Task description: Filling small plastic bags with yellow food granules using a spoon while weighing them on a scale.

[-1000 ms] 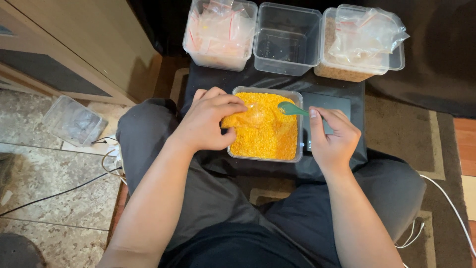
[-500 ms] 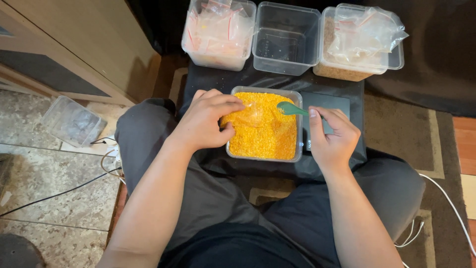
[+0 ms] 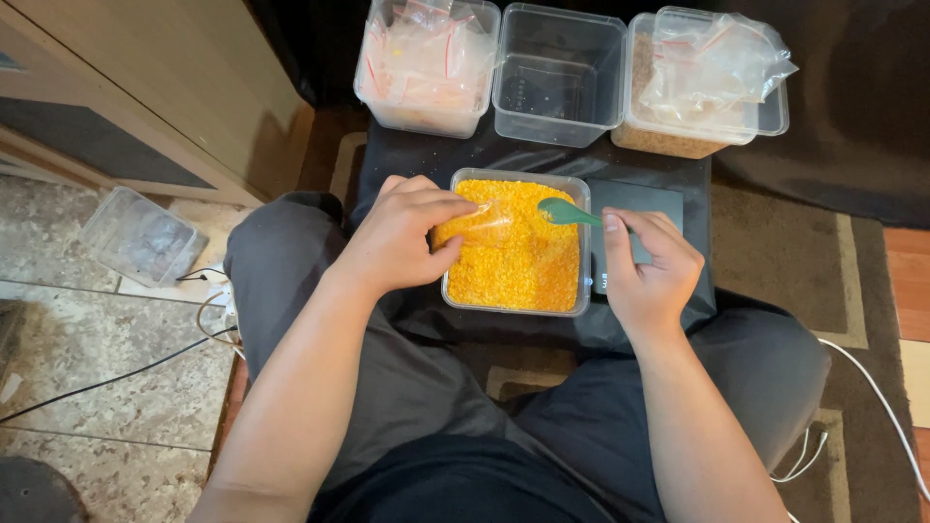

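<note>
Count: 5 clear plastic tubs, 2 hands, 1 spoon, 1 scale.

Tubs: one of orange grains (image 3: 515,254), one full of small bags (image 3: 426,63), one empty (image 3: 559,73), one with brown grain under loose bags (image 3: 702,82), one off on the floor (image 3: 140,235). Left hand (image 3: 402,237), right hand (image 3: 649,271). One green spoon (image 3: 567,211). One dark scale (image 3: 635,203). Bag count unreadable.
</note>
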